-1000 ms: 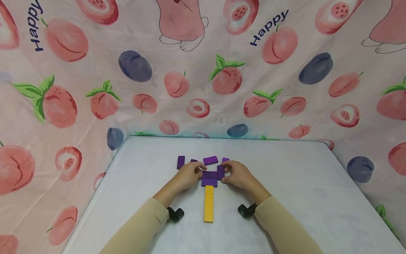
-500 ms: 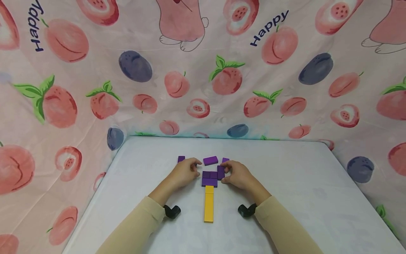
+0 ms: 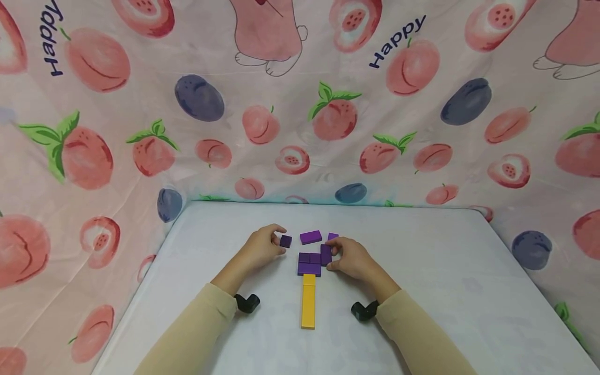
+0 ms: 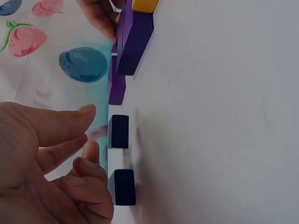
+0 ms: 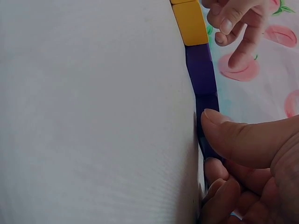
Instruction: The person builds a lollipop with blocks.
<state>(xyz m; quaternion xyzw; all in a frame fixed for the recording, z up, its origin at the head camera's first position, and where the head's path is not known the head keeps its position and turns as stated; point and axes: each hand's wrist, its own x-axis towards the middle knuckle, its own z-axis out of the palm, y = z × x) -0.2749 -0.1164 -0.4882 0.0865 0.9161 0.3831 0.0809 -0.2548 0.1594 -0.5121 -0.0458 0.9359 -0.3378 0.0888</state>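
1. Two thumb-and-finger grips differ: the left hand (image 3: pixel 260 247) has its thumb and fingers spread wide beside a small purple block (image 3: pixel 285 241) on the white table (image 3: pixel 445 271).
2. One long purple block (image 3: pixel 326 255) is pinched by the right hand (image 3: pixel 353 259), just beside the grouped purple blocks (image 3: pixel 309 269).
3. Yellow blocks (image 3: pixel 308 307) run from that group toward the person.
4. One loose purple block (image 3: pixel 311 237) lies slightly askew beyond it.

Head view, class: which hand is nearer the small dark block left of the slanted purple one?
Left: the left hand is just left of the small dark block; the right hand, farther off rightward, holds a purple block.
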